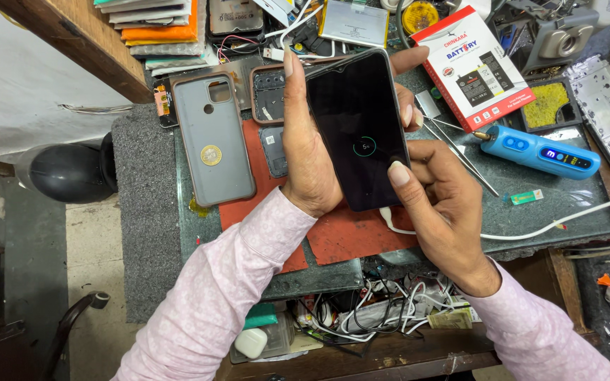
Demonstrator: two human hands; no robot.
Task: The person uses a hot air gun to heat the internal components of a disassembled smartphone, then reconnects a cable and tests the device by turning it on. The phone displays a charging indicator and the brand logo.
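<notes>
Two hands of mine meet around one black smartphone [358,130] in the head view, held screen up above the middle of the workbench. My left hand [310,152] wraps it from the left, thumb stretched up along its left edge and fingertips showing past the right edge. My right hand [440,204] grips the phone's lower right corner, thumb pressed on the glass and the other fingers curled beneath. A small ring glows on the dark screen. A white cable [531,229] leaves the phone's near end and runs off to the right across the glass-topped table [587,212].

Left of the phone lies a grey phone case [213,137] with its inside up, and just beside it, partly hidden by my left hand, an opened phone body [270,95]. A red mat [347,240] lies under the phone. To the right rest thin tweezers [460,152], a blue electric screwdriver [538,152] and, farther away, a red and white box [471,67]. Near my wrists a tangle of wires [383,310] fills an open drawer.
</notes>
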